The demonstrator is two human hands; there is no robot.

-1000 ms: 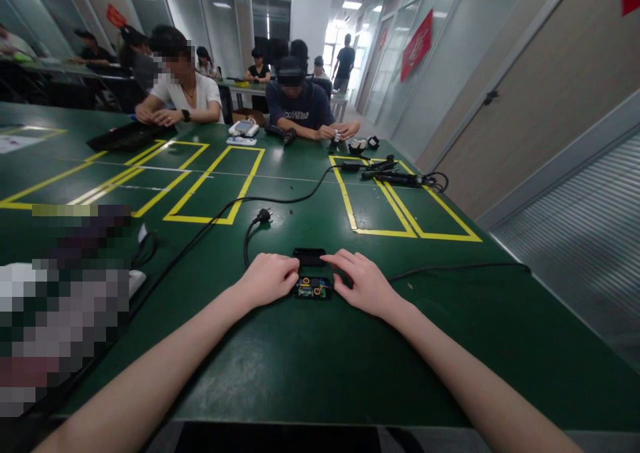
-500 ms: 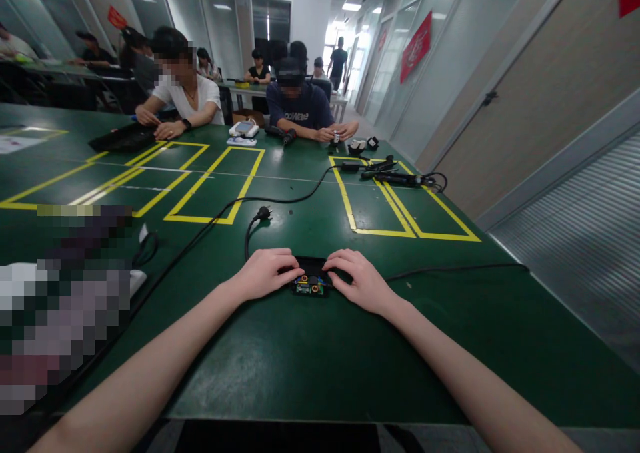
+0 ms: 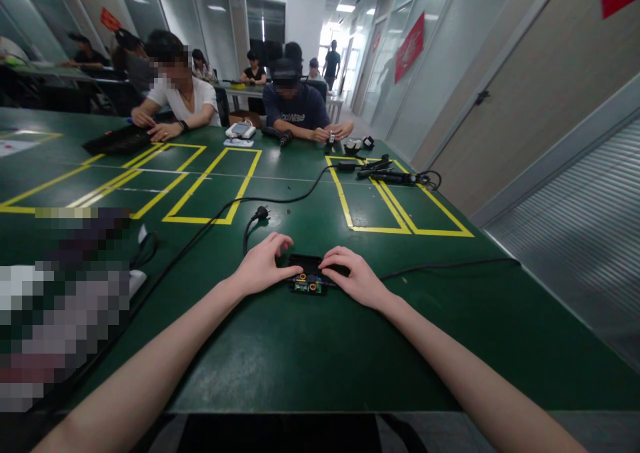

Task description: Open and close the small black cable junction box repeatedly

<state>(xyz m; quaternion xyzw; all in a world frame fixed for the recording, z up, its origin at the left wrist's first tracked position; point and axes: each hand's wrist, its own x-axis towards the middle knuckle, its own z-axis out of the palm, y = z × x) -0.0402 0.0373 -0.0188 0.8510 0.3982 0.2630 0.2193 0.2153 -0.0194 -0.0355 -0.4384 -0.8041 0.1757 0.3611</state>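
Observation:
An opened black power adapter case (image 3: 306,262) lies on the green table in front of me. In its near part sits a circuit board (image 3: 309,284) with copper-coloured coils and blue and yellow parts. At the left end, my left hand (image 3: 265,263) has its thumb touching the case, while its fingers are raised and spread away from the thumb. The fingertips of my right hand (image 3: 353,276) come together on the right end, around the case edge near the cable (image 3: 445,268). Behind my left hand lies a power plug (image 3: 261,214) on a short black cord.
A long black cord (image 3: 240,201) crosses the table to an adapter and black tools (image 3: 385,173) at the back right. Yellow tape rectangles (image 3: 200,221) mark the surface. Two people sit opposite, near a black tray (image 3: 115,139) and a power drill (image 3: 280,136). Blurred items lie left.
My left index and other fingers have lifted off the case and opened away from the thumb. My right hand stays at the case's right end. The view has shifted slightly.

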